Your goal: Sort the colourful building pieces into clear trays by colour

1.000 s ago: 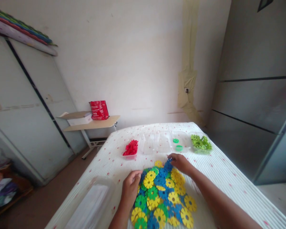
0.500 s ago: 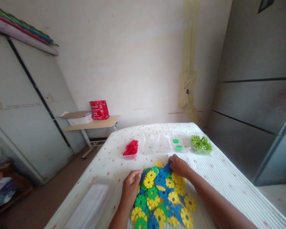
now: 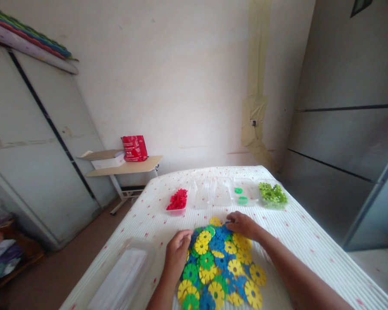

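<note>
A loose heap of notched plastic snowflake discs (image 3: 207,260) in yellow, blue and green lies on the table in front of me. At its left edge rests my left hand (image 3: 178,249), fingers loosely stretched and the thumb beside them, with nothing visible in it. My right hand (image 3: 244,224) reaches to the far side of the heap, where its thumb and fingertips close on a blue snowflake disc (image 3: 227,223), mostly hidden by the fingers. One yellow disc (image 3: 215,221) lies just left of those fingertips.
Behind the heap stand a clear box of red pieces (image 3: 177,201), a clear compartment with green discs (image 3: 242,200), and a box of light-green pieces (image 3: 273,195). A clear lidded container (image 3: 124,275) sits at left. A side table (image 3: 139,167) holds a red bag (image 3: 135,148).
My right hand has shifted slightly down and its fingers have opened out a little from a tighter curl over the blue discs. My left hand stays where it was.
</note>
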`<state>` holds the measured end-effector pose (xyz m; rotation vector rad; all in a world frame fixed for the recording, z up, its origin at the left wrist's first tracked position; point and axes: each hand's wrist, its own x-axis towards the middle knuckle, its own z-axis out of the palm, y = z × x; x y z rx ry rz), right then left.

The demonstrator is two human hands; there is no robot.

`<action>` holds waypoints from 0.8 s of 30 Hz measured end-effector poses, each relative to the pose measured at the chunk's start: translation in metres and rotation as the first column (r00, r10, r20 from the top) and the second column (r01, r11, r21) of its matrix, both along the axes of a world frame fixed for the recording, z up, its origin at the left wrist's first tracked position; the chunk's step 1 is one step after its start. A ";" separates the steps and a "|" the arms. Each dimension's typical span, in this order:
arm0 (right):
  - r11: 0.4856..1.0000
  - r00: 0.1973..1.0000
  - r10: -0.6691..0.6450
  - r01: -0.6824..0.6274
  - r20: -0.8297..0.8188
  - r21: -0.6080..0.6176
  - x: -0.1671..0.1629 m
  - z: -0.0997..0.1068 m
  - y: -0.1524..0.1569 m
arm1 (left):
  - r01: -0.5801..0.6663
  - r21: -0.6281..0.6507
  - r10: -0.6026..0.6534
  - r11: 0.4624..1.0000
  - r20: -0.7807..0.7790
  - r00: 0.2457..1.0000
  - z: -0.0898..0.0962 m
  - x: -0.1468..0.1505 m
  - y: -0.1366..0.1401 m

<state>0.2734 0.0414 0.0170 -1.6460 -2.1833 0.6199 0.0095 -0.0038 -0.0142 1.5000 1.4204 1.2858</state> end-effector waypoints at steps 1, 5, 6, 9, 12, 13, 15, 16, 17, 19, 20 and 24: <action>1.000 1.000 -0.001 0.001 -0.005 -0.007 0.000 0.001 -0.002 | -0.001 -0.001 0.001 1.000 -0.002 1.000 0.000 0.000 0.000; 1.000 1.000 -0.004 0.004 -0.017 -0.018 -0.002 0.004 -0.006 | -0.006 0.006 0.006 1.000 -0.001 1.000 0.000 0.000 0.000; 1.000 1.000 -0.007 0.007 -0.018 -0.017 -0.003 0.004 -0.007 | -0.008 0.007 0.008 1.000 -0.001 1.000 0.000 0.000 0.000; 1.000 1.000 -0.008 0.008 -0.018 -0.006 -0.005 0.004 -0.007 | -0.010 0.004 0.010 1.000 -0.005 1.000 0.001 0.000 0.000; 1.000 1.000 -0.005 0.005 -0.012 0.003 -0.006 0.003 -0.006 | -0.009 0.001 0.009 1.000 -0.009 1.000 0.001 0.000 0.000; 1.000 1.000 -0.002 0.002 -0.010 0.004 -0.006 0.003 -0.006 | -0.007 0.002 0.007 1.000 -0.009 1.000 0.001 0.000 0.000; 1.000 1.000 0.006 -0.006 -0.006 0.003 -0.006 0.003 -0.007 | 0.004 0.003 -0.004 1.000 -0.012 1.000 0.000 0.000 0.000; 1.000 1.000 0.011 -0.011 -0.003 0.002 -0.007 0.004 -0.007 | 0.008 0.002 -0.008 1.000 -0.015 1.000 -0.001 0.000 0.001; 1.000 1.000 0.015 -0.015 0.001 0.000 -0.007 0.005 -0.007 | 0.012 0.000 -0.012 1.000 -0.019 1.000 -0.002 -0.001 0.001; 1.000 1.000 0.024 -0.024 0.011 -0.002 -0.008 0.006 -0.008 | 0.016 -0.001 -0.016 1.000 -0.030 0.999 -0.003 -0.001 0.002; 1.000 0.999 0.030 -0.030 0.016 -0.003 -0.008 0.007 -0.009 | 0.017 -0.002 -0.017 1.000 -0.035 0.999 -0.004 -0.001 0.002; 0.998 0.997 0.067 -0.067 0.033 -0.005 -0.010 0.008 -0.009 | 0.021 -0.005 -0.022 1.000 -0.044 0.999 -0.005 -0.002 0.002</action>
